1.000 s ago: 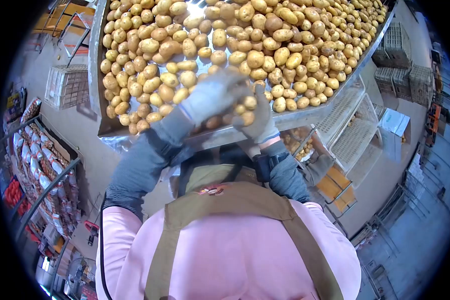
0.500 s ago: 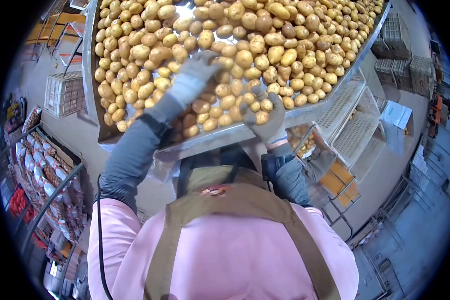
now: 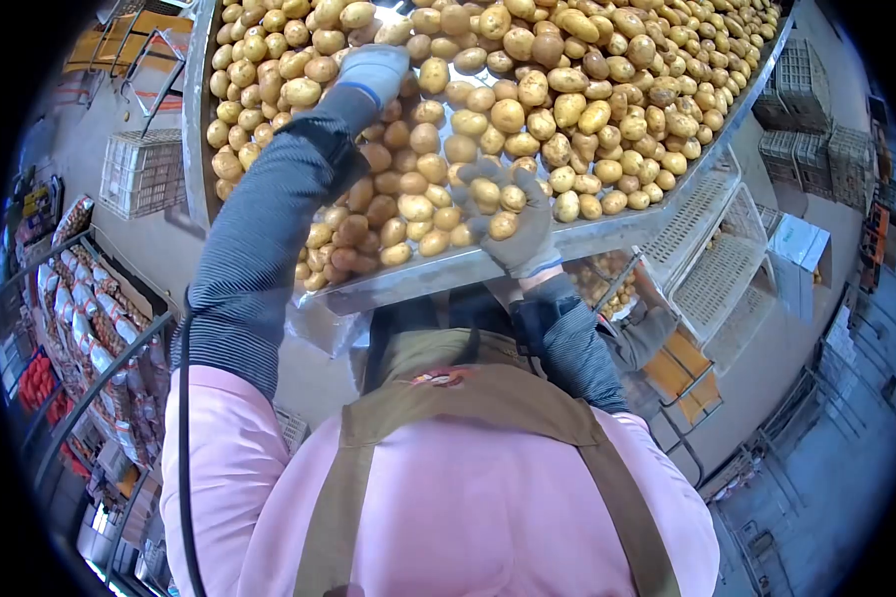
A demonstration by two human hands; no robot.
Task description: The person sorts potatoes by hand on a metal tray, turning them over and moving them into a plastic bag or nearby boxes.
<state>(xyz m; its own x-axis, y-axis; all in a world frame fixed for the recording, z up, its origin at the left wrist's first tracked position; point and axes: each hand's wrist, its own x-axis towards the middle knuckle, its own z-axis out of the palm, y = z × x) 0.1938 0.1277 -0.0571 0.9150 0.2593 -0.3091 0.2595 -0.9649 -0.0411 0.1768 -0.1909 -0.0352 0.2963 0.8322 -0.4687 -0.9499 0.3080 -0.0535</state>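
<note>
Many yellow-brown potatoes (image 3: 567, 109) cover a metal-edged sorting table (image 3: 408, 282). My left hand (image 3: 374, 75), in a grey glove, reaches far over the potatoes at the upper left; its fingertips are hidden beyond the back of the hand, so its grip does not show. Near the table's front edge my right hand (image 3: 518, 224), also gloved, is palm up with its fingers curled round a few small potatoes (image 3: 500, 207). Loose potatoes lie close on its left side.
White plastic crates (image 3: 141, 171) stand on the floor at the left, with filled net bags (image 3: 95, 338) below them. On the right are slatted crates (image 3: 722, 249), a blue-white box (image 3: 798, 239) and stacked grey crates (image 3: 796, 85). Another person's sleeve (image 3: 642, 338) shows beside the table's front edge.
My left hand has moved up and to the left, farther over the potatoes. My right hand stays near the front edge with potatoes in it. The whole view has shifted slightly.
</note>
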